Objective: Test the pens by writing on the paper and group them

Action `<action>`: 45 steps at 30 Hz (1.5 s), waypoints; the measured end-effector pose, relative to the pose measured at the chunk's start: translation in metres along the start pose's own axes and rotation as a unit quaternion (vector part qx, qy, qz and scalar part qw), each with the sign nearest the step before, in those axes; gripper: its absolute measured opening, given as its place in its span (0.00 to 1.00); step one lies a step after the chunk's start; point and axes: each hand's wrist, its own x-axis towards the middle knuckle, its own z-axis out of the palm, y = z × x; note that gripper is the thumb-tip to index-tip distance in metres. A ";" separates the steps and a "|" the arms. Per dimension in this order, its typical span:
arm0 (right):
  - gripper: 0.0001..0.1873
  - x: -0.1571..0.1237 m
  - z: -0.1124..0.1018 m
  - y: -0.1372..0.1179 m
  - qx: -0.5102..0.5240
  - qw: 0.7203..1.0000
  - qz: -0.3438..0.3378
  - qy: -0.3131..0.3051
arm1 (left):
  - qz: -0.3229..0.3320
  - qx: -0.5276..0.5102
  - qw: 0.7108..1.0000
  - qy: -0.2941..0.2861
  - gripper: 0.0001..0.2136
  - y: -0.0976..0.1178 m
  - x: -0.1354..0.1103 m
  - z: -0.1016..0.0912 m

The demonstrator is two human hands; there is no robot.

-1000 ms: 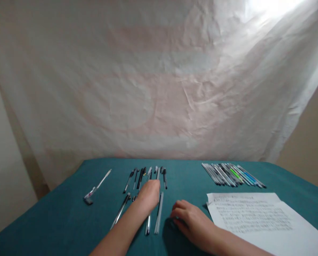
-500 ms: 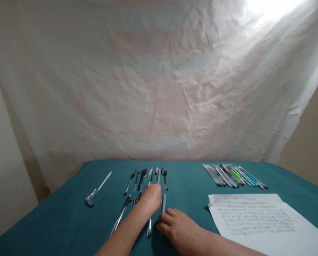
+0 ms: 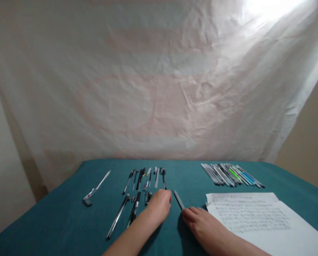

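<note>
A grey pen [image 3: 178,199] lies slanted just over the teal table [image 3: 63,220], between my two hands. My right hand [image 3: 204,224] pinches its near end with closed fingers. My left hand [image 3: 160,206] is curled, and its fingertips meet the pen's far end. Just left of that hand lie loose dark pens [image 3: 134,212] and a longer silver-black pen [image 3: 118,215]. Behind the hands a short row of pens [image 3: 146,177] is laid out side by side.
Several pens, some green and blue, form a row [image 3: 232,174] at the back right. Printed paper sheets [image 3: 257,217] cover the near right. A white pen with a clip [image 3: 95,190] lies at the left. A creased white sheet [image 3: 159,89] hangs behind the table.
My left hand drew back from the pen row and moved right. My right hand slid left onto a grey pen, then carried it right, where it now slants between both hands.
</note>
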 end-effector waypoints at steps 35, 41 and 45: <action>0.11 -0.017 0.011 0.037 0.116 0.933 0.339 -0.040 | 0.097 -0.400 0.911 -0.036 0.08 0.042 -0.017 0.043; 0.06 -0.014 0.012 0.038 0.226 0.916 0.329 0.052 | 0.054 -0.469 0.880 -0.055 0.13 0.039 -0.010 0.053; 0.06 -0.012 -0.005 0.026 0.353 0.883 0.292 0.101 | 0.034 -0.528 0.847 -0.047 0.22 0.037 -0.004 0.051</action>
